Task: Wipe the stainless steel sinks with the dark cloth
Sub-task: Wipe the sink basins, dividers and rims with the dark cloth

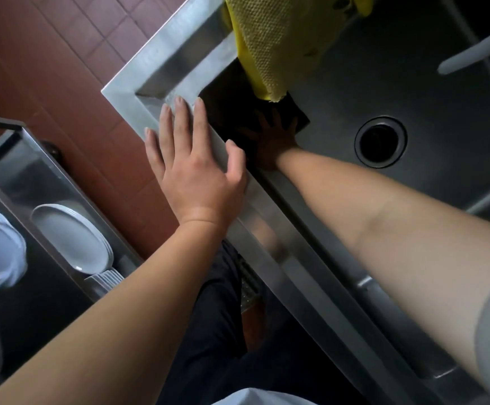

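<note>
While the left hand (192, 159) rests with straight fingers on the sink (270, 220) rim, the right hand (270, 138) presses spread fingers on the dark cloth (293, 112), just below a yellow cloth (273, 45).

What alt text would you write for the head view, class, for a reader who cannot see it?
A person's right hand presses a dark cloth flat inside a stainless steel sink, near its corner, while the left hand rests open on the sink's rim. A yellow cloth hangs over the sink's edge.
</note>
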